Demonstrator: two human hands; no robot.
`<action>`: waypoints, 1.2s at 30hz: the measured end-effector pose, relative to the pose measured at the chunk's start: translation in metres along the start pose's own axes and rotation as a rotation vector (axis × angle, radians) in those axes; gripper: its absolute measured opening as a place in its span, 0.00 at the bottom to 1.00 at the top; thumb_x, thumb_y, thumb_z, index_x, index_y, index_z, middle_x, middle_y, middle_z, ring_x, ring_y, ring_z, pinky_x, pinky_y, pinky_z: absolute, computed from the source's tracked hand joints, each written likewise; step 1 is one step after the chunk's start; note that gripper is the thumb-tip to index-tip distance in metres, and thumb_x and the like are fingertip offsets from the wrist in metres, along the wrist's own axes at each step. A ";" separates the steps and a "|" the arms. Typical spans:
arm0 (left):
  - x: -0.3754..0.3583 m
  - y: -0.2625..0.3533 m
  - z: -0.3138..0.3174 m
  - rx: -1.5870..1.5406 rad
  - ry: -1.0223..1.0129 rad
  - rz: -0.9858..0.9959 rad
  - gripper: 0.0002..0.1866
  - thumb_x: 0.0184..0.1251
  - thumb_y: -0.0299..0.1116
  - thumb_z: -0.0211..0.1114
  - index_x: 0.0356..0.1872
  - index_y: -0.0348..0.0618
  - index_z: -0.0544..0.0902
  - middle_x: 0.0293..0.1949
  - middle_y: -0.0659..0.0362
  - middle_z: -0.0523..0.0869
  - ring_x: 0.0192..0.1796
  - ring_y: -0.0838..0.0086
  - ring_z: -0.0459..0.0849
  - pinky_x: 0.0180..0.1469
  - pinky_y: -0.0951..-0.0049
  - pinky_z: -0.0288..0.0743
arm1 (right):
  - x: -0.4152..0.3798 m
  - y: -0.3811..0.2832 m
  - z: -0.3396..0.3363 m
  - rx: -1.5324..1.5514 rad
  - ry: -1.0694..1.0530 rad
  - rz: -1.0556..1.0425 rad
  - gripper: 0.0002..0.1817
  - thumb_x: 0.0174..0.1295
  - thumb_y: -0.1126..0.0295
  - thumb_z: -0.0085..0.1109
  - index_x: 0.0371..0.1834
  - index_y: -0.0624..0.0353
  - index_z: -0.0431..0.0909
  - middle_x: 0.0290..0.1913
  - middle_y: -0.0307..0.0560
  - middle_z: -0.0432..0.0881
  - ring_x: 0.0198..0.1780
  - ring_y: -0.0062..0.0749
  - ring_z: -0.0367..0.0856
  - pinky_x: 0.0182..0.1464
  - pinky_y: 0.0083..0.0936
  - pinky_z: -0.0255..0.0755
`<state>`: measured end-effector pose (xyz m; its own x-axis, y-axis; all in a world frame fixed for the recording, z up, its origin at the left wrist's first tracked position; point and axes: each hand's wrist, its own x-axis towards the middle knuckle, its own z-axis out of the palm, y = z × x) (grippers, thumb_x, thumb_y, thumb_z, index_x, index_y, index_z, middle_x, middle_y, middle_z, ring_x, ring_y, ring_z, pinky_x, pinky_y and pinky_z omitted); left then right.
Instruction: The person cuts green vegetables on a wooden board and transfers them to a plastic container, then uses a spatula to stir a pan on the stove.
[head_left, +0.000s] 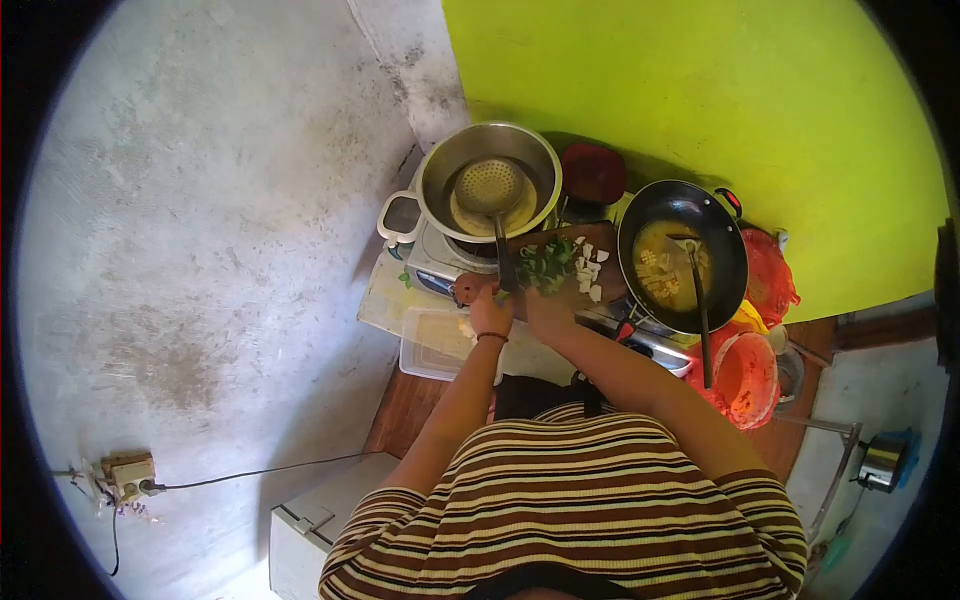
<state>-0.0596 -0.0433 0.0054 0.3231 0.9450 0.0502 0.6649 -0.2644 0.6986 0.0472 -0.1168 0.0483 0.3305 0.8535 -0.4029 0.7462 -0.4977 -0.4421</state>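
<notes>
Fingers: yours are bunching down at the near edge of the cutting board; how wide they are spreading, or whether they are gripping anything, you cannot tell at this size.
Left hand: you are resting it at the board's near left corner, a dark band showing on the wrist.
Right hand: you are keeping it just beside the left, touching the edge of the chopped greens.
Greens: they are lying in a heap mid-board, with pale diced pieces scattered to their right.
Steel pot: it is sitting behind the board with a skimmer ladle lying in it.
Wok: it is standing right of the board, holding yellowish food and a long utensil.
Clear tub: it is sitting below your left hand.
Orange bucket: it is standing near your right elbow.
</notes>
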 end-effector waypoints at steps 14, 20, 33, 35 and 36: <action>0.015 -0.002 -0.004 -0.238 0.069 0.148 0.11 0.49 0.33 0.66 0.34 0.42 0.82 0.33 0.50 0.84 0.37 0.55 0.82 0.39 0.63 0.75 | -0.006 0.013 -0.023 0.112 -0.052 0.010 0.15 0.54 0.79 0.47 0.45 0.70 0.62 0.34 0.68 0.79 0.38 0.55 0.81 0.38 0.46 0.75; 0.037 0.003 0.016 -0.236 -0.072 0.063 0.12 0.52 0.37 0.63 0.36 0.43 0.82 0.32 0.48 0.84 0.38 0.54 0.82 0.41 0.62 0.76 | -0.035 -0.003 -0.076 0.229 -0.104 0.159 0.14 0.53 0.79 0.48 0.42 0.71 0.61 0.31 0.68 0.79 0.34 0.56 0.82 0.36 0.44 0.76; 0.029 0.016 0.002 -0.314 -0.097 -0.036 0.13 0.48 0.37 0.66 0.35 0.44 0.83 0.35 0.49 0.84 0.40 0.58 0.83 0.42 0.62 0.75 | -0.032 0.003 -0.064 0.287 0.018 0.050 0.13 0.57 0.74 0.48 0.40 0.69 0.57 0.25 0.65 0.78 0.20 0.50 0.80 0.23 0.38 0.76; 0.030 0.004 0.007 -0.436 -0.133 -0.080 0.12 0.49 0.36 0.65 0.34 0.43 0.83 0.35 0.50 0.83 0.38 0.57 0.83 0.41 0.62 0.75 | -0.032 0.003 -0.062 0.329 0.031 0.048 0.12 0.58 0.74 0.46 0.40 0.69 0.57 0.24 0.64 0.78 0.19 0.47 0.80 0.21 0.38 0.76; 0.029 0.000 0.008 -0.420 -0.146 -0.043 0.12 0.49 0.36 0.65 0.34 0.42 0.82 0.34 0.50 0.83 0.37 0.57 0.82 0.40 0.61 0.75 | -0.033 0.002 -0.061 0.350 0.038 0.047 0.12 0.59 0.74 0.45 0.40 0.69 0.57 0.23 0.63 0.78 0.18 0.46 0.80 0.20 0.37 0.76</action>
<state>-0.0452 -0.0175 0.0015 0.4127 0.9085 -0.0659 0.3589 -0.0958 0.9284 0.0732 -0.1365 0.1092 0.3861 0.8303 -0.4019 0.4887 -0.5536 -0.6743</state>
